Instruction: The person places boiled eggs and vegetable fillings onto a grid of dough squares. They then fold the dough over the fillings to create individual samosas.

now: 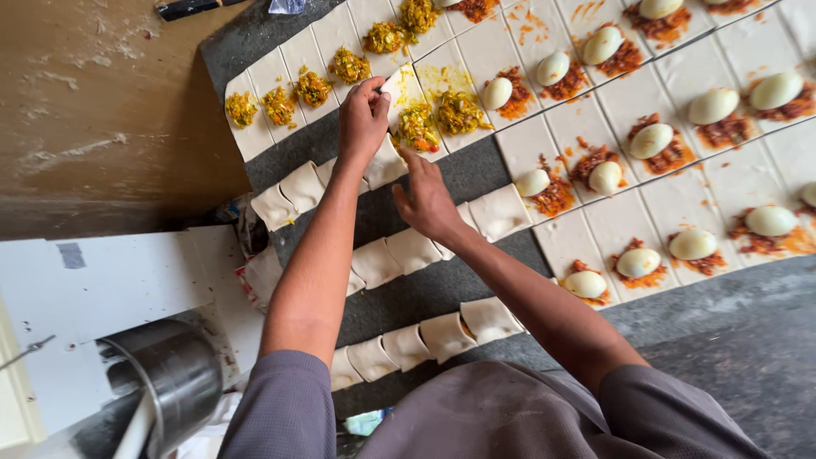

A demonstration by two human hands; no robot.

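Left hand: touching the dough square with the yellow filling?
Touching. Head view shows the left hand pinching the lifted corner of the dough square, folding it over the yellow filling.

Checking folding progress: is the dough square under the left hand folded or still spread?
Partly folded: the left hand lifts one edge of the dough square over the yellow filling, which still shows.

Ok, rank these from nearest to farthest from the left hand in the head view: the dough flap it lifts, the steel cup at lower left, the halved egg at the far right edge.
1. Dough flap: pinched in the left hand, upper middle.
2. Steel cup: lower left corner, beside the white board.
3. Halved egg: far right, on red filling.
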